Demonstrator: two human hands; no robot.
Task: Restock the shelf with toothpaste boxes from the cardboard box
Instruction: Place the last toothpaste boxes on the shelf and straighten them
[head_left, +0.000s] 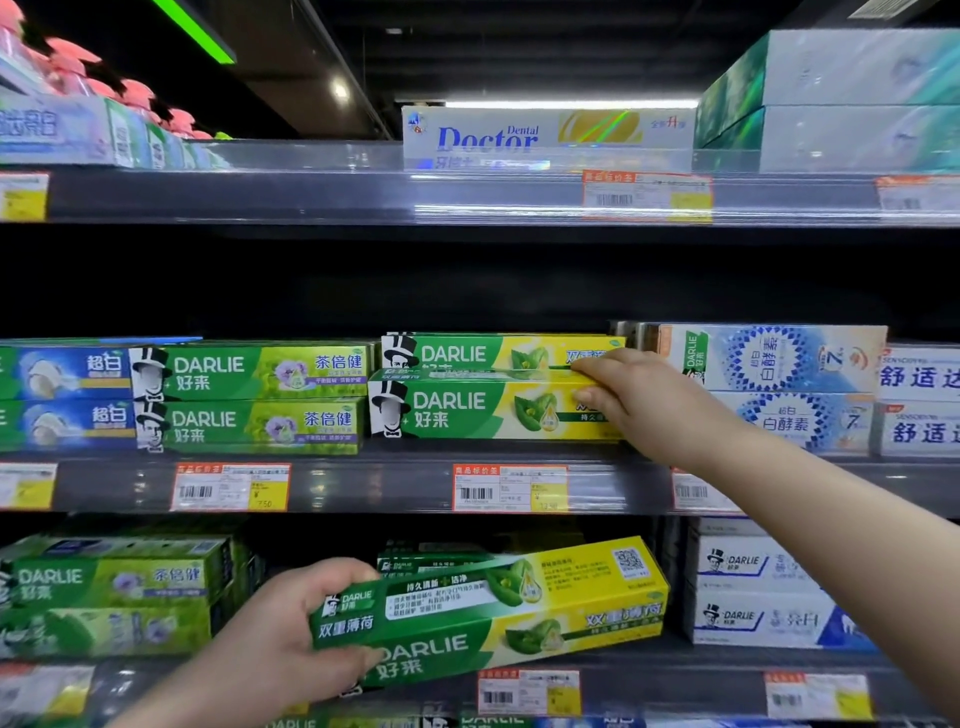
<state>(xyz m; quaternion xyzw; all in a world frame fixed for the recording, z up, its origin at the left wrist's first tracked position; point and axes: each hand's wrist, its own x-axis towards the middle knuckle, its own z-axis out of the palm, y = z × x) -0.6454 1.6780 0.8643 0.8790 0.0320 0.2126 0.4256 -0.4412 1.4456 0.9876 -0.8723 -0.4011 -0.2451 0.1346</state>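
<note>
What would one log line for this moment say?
left hand: holds green-yellow box | right hand: on middle-shelf front box | step: placing

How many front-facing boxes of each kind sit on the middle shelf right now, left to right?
Blue-and-green Darlie boxes: 2
Green tea Darlie boxes: 2
Green-and-yellow mint Darlie boxes: 2, right hand on them
White-and-blue Darlie boxes: 2
Sensodyne boxes: 2
Total: 10

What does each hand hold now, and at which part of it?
The left hand holds a green-yellow Darlie box by its left end. The right hand grips the right end of the lower Darlie box on the middle shelf.
</note>
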